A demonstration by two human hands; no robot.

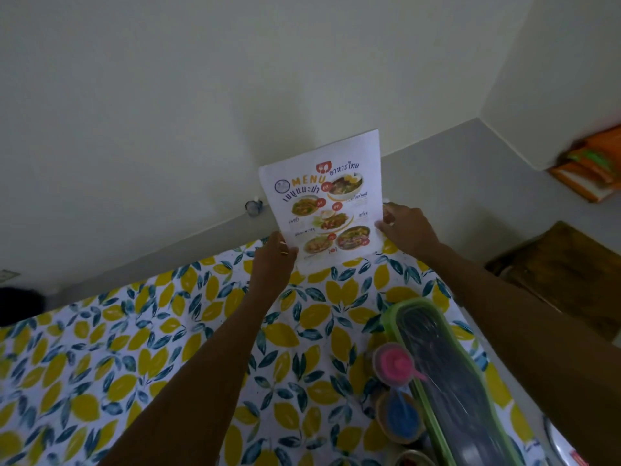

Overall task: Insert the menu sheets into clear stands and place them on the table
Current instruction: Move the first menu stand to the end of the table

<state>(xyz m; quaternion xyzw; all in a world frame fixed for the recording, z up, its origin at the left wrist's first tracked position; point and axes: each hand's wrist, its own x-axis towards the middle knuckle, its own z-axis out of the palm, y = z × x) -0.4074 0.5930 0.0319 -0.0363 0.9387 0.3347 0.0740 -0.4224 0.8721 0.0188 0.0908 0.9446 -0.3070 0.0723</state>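
Pale wall [168, 95] fills the upper half of the view; grey floor [453, 169] shows past the table's far edge and runs into the corner at right.

Table [117, 348] covered by a cloth printed with yellow lemons and blue-green leaves; occupies the lower half of the view.

Dark wooden furniture [564, 274] on the floor to the right of the table, type not discernible. Orange and green items [591, 166] lie by the right wall, blurred.

Long container with green rim and clear lid [447, 381] lies on the table at lower right, dark contents indistinct. Just left of it, touching or nearly so: a pink-capped jar [395, 363] and, nearer the camera, a round jar with blue contents [401, 418].

Menu sheet [322, 200]: white, printed with "MENU", Thai lettering and food photographs. Held upright at the far edge of the table, lower edge at or just above the cloth, printed face toward the camera, slightly tilted. Whether it sits inside a clear stand cannot be told.

Left hand [274, 257]: fingers closed on the sheet's lower left edge, thumb on the front face; ring visible on one finger.

Right hand [408, 227]: fingertips pinching the sheet's right edge, near the lower corner.

Small round object [252, 206] on the floor by the wall, left of the sheet; too small to identify.
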